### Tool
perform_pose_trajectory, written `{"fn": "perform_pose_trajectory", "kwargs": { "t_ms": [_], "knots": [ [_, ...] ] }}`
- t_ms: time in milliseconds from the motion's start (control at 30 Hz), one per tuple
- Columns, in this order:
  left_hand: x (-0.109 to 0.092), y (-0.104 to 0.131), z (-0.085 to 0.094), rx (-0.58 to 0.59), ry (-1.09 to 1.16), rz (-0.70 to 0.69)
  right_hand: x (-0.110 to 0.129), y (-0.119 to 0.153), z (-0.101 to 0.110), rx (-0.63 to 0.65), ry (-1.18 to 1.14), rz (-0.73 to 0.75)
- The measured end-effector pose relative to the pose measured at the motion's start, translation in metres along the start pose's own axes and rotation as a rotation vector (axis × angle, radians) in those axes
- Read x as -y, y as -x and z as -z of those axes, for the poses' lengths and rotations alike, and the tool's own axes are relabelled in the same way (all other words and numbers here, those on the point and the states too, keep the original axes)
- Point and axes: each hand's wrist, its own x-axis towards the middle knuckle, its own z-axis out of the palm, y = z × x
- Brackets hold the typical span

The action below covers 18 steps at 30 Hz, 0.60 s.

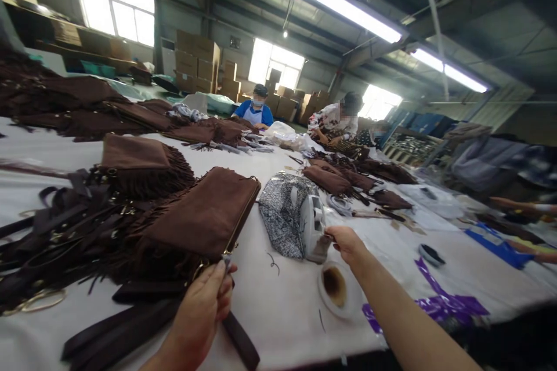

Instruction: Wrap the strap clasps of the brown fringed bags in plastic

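A brown fringed bag (pixel 195 214) with a gold zipper lies tilted on top of other bags and straps. My left hand (pixel 204 307) is closed at its lower corner, pinching the zipper end beside a metal ring; a small greyish bit shows at the fingertips. Dark brown straps (pixel 126 330) run beneath that hand. To the right, my right hand (pixel 348 243) is closed on the edge of a grey-and-white object (pixel 314 226) whose kind I cannot make out. It rests against a speckled black-and-white piece (pixel 282 214). Just below stands a white roll (pixel 324 293) with a brown core.
A smaller fringed bag (pixel 134 162) and a heap of straps (pixel 65 232) cover the left side. More brown bags (pixel 331 177) lie farther back. Purple printed plastic (pixel 452 306) and a blue tray (pixel 496 246) are at right. Co-workers (pixel 256 110) sit across the white-covered table (pixel 287 324).
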Motion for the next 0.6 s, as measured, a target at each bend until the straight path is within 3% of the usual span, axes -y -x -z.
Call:
{"fn": "perform_pose_trajectory", "kwargs": {
  "t_ms": [133,300,433,600],
  "knots": [
    [-0.003,0.001,-0.001,0.023,0.022,0.020,0.008,0.023,0.010,-0.075,0.032,-0.073],
    [-0.004,-0.001,-0.002,0.020,0.006,0.044,0.005,0.057,0.004,-0.001,0.065,-0.122],
    [-0.005,0.000,-0.002,0.033,-0.003,0.027,-0.004,0.054,-0.001,0.030,0.162,-0.124],
    [0.000,0.000,0.001,0.015,-0.045,-0.019,0.000,0.048,0.010,0.085,0.326,-0.009]
  ]
}}
